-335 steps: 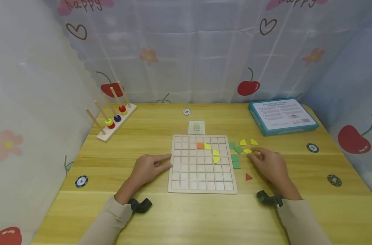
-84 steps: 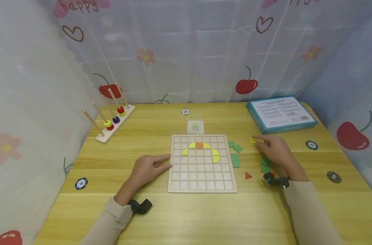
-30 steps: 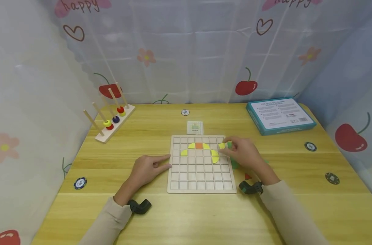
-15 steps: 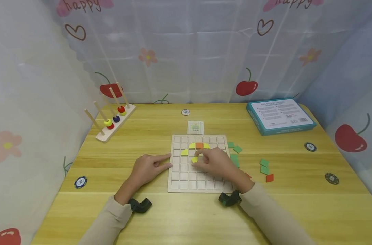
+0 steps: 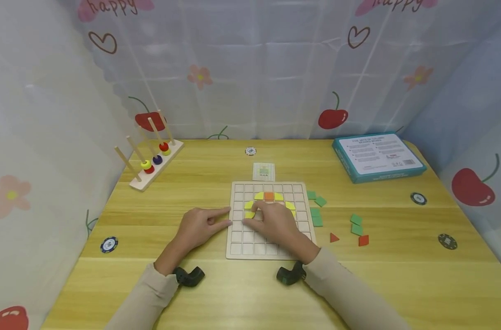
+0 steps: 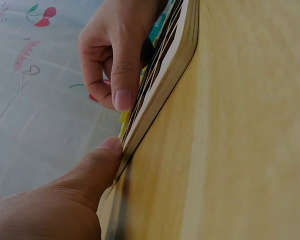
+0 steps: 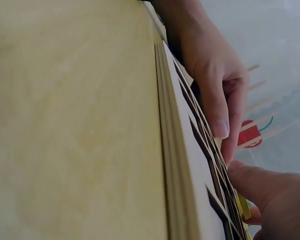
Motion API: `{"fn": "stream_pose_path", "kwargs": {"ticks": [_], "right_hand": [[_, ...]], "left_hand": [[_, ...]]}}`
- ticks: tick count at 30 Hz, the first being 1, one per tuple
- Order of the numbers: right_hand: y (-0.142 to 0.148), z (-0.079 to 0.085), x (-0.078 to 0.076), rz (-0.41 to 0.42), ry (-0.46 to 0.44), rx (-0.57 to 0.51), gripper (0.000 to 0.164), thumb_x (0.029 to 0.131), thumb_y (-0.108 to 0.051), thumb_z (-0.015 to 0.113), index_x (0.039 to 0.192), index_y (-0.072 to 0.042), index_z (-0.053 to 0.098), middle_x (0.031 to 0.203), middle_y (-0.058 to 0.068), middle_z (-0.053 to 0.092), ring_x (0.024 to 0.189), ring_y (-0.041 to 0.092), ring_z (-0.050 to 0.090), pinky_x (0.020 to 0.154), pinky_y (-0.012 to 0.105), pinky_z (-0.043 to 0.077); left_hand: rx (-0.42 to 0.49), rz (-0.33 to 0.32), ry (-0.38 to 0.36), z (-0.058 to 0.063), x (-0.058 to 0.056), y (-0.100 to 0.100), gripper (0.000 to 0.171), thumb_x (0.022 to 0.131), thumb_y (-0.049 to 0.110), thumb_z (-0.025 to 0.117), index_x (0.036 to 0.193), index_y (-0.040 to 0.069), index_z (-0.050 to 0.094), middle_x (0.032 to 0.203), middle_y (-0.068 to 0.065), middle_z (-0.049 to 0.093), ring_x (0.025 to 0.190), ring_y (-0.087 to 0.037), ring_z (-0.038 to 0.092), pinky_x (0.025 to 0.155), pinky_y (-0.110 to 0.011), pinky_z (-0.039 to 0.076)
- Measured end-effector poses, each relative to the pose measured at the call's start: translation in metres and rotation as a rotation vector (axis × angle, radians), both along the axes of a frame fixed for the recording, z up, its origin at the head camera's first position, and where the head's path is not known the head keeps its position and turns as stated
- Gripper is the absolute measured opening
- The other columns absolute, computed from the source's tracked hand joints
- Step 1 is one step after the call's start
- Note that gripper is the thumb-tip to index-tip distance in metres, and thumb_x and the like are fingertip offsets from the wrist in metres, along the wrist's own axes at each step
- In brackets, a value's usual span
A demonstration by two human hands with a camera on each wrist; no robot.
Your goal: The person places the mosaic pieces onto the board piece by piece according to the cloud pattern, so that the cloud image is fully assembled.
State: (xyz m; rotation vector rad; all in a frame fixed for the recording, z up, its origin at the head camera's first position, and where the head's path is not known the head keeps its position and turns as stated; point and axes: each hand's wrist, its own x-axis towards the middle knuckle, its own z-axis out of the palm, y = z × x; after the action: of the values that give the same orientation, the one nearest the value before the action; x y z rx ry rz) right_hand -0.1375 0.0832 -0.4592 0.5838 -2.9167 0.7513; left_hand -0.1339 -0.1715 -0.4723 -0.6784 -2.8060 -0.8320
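A wooden grid board (image 5: 271,257) lies mid-table. My left hand (image 5: 198,228) rests thumb and index fingertips, both straight, against its left edge. Reaching over the board, my right hand (image 5: 275,223) pinches a yellow quarter-circle tile (image 5: 249,215) down at a cell on the left side. Just above that tile sits another yellow quarter-circle. An orange square tile (image 5: 268,196) is in an upper cell with a yellow quarter-circle on each side. More yellow tiles (image 5: 290,205) at the right are partly covered by my right hand. Both hands show in the left wrist view, where the board is edge-on.
Green square tiles (image 5: 317,221), a red triangle (image 5: 334,237) and a red-orange tile (image 5: 363,240) lie right of the board. A pattern card (image 5: 264,172) sits behind it. A bead peg stand (image 5: 140,184), a teal box (image 5: 378,156) and several poker chips (image 5: 109,244) lie farther out.
My right hand took a yellow quarter-circle from the table's right side and carried it left across the board to a left-hand cell. Yellow tiles were added at upper left earlier. My left hand stayed put.
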Motion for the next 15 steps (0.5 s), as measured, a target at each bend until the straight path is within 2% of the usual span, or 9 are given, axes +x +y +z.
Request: {"fn": "stream_pose_path", "kwargs": {"ticks": [9, 15], "right_hand": [[-0.0007, -0.0045, 0.004, 0.0, 0.077, -0.017, 0.039, 0.087, -0.055, 0.077, 0.098, -0.019, 0.067, 0.052, -0.012, 0.044, 0.045, 0.005, 0.037, 0.042, 0.026, 0.031], [0.0009, -0.0056, 0.0036, 0.004, 0.108, -0.015, 0.04, 0.087, -0.054, 0.078, 0.101, -0.018, 0.069, 0.051, -0.012, 0.042, 0.045, 0.004, 0.034, 0.041, 0.026, 0.03]], "left_hand": [[-0.009, 0.001, -0.005, 0.0012, 0.0002, 0.0003, 0.039, 0.091, 0.047, 0.077, 0.125, 0.027, 0.076, 0.053, 0.015, 0.037, 0.049, -0.001, 0.027, 0.05, -0.025, 0.026], [-0.006, 0.001, -0.01, 0.0018, 0.0001, 0.001, 0.04, 0.091, 0.047, 0.076, 0.125, 0.027, 0.076, 0.052, 0.015, 0.037, 0.049, -0.001, 0.027, 0.05, -0.025, 0.026]]}}
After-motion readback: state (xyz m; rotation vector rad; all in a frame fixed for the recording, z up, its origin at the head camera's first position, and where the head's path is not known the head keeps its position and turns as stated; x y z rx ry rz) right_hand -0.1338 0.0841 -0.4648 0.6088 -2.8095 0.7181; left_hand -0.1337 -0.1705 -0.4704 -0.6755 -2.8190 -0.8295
